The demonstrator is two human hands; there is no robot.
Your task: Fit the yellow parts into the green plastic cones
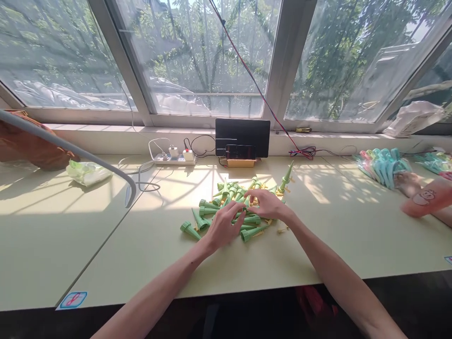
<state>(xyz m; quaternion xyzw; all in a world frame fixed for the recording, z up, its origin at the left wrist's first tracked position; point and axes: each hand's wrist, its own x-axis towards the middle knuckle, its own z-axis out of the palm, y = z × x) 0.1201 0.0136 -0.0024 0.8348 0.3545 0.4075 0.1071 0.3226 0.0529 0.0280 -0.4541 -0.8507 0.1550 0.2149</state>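
Observation:
A heap of green plastic cone-shaped spikes with ribbed caps and small yellow pegs lies in front of me. My left hand is over the front of the heap, fingers curled and closed round a small green part, seemingly the end of a spike. From the right, my right hand reaches to the same spot with bent fingers, its thumb close to the left fingertips. What it grips is hidden. One green spike stands upright behind it, with yellow pegs around its base.
A dark tablet and a phone lean at the window. Left are a power strip, a grey curved arm and a plastic-wrapped packet. Right, another person's hand is by bagged teal items.

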